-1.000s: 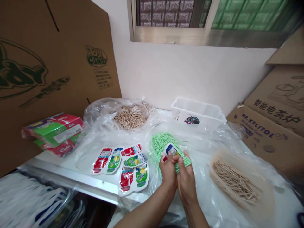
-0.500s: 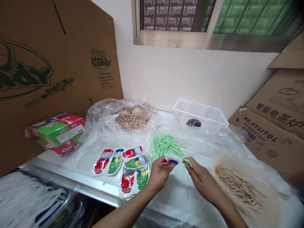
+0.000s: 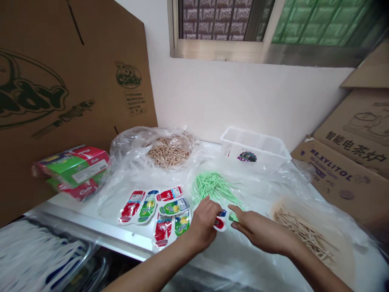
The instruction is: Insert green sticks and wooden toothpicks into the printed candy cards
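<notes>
In the head view, my left hand (image 3: 206, 221) is closed on a small red, white and blue candy packet (image 3: 220, 223), its fingers covering much of it. My right hand (image 3: 258, 229) pinches something green (image 3: 233, 216), apparently a few green sticks, right beside the packet. Whether the two touch is hard to make out. Just beyond my hands lies a loose pile of green sticks (image 3: 214, 186) on clear plastic. Left of my left hand, several flat red and green bottle-shaped packets (image 3: 164, 231) rest on the white table (image 3: 121, 243).
A plastic bag of brown sticks (image 3: 168, 152) lies behind. A translucent bin (image 3: 255, 150) stands near the wall. Pale sticks (image 3: 300, 233) fill a shallow tray at right. Wrapped boxes (image 3: 82, 170) sit at left below a large carton (image 3: 91, 73). More cartons (image 3: 334, 174) stand right.
My left hand has turned over, knuckles up, and the packet now tilts downward. My right hand has rotated flatter and moved slightly lower, closer to the packet.
</notes>
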Available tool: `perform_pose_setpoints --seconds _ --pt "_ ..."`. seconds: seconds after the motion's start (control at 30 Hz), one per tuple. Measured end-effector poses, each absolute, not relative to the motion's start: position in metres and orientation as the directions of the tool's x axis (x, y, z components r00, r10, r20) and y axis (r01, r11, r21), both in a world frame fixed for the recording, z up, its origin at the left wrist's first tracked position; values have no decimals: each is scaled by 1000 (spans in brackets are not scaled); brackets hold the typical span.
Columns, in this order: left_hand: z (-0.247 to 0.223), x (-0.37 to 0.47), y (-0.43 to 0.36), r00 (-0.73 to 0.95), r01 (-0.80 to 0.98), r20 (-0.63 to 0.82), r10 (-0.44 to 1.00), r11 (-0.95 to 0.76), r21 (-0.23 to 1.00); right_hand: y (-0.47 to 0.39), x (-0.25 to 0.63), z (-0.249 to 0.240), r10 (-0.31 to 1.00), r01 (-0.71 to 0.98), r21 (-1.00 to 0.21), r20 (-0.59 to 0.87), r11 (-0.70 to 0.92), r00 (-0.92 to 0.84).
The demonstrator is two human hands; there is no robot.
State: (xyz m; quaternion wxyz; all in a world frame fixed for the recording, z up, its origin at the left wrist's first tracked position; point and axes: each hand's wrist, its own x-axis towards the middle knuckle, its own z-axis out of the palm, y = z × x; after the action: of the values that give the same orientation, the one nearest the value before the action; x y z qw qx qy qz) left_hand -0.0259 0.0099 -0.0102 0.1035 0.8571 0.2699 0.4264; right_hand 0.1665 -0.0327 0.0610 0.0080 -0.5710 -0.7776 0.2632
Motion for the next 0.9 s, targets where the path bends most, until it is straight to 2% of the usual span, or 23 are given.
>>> perform_pose_setpoints --seconds 0.1,0.17,0.3,0.4,0.5,0.57,0.63,0.73,0.83,0.9 --pt "-6 -24 8 558 397 676 481 -870 291 -27 166 60 858 901 -363 -357 237 -370" --pt "-3 -20 5 628 420 625 463 -878 229 -22 164 59 849 916 -324 -391 236 -357" --pt "3 -10 -6 731 539 357 581 -813 221 -14 158 57 849 933 -271 -408 237 -335" --pt "10 -7 -13 725 590 171 667 -730 345 -12 160 62 814 884 -352 -383 308 -437" --pt "15 -8 -13 657 526 106 747 -554 645 -12 168 68 791 798 -504 -315 330 -525" --pt "14 -7 -13 590 383 62 805 -346 857 -12 171 67 808 708 -639 -223 300 -545" --pt "9 -3 -13 576 178 4 817 -131 975 -12 167 58 871 572 -783 -80 246 -484" --pt "-1 5 -16 572 -59 -80 816 138 989 -11 155 38 975 351 -927 56 130 -213" --pt "-7 7 -17 489 -190 -142 861 264 945 -15 150 23 998 181 -982 -39 -48 52" --pt "-8 4 -16 460 -253 -132 878 272 928 -21 152 20 990 165 -978 -116 -129 86"
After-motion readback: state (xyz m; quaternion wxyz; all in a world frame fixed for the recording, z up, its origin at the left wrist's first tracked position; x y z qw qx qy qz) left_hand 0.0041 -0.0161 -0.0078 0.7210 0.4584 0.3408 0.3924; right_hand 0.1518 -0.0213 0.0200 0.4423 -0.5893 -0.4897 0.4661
